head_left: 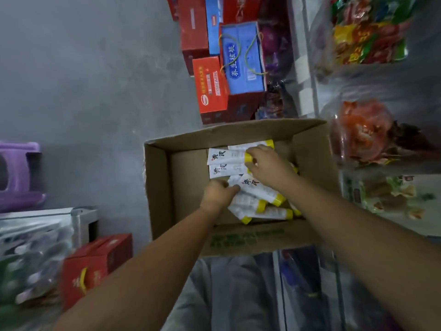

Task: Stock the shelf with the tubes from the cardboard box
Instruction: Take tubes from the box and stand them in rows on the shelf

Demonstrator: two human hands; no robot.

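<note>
Head view, left hand (220, 193) and right hand (268, 164) gripping flat white yellow-capped tubes (225, 156), brown cardboard box (158, 187)

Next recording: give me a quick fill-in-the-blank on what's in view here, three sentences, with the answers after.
1. The white tubes in the cardboard box have ___ caps.
2. The left hand and right hand both touch the ___.
3. The plastic stool at the far left is ___.
Missing words: yellow; tubes; purple.
</note>
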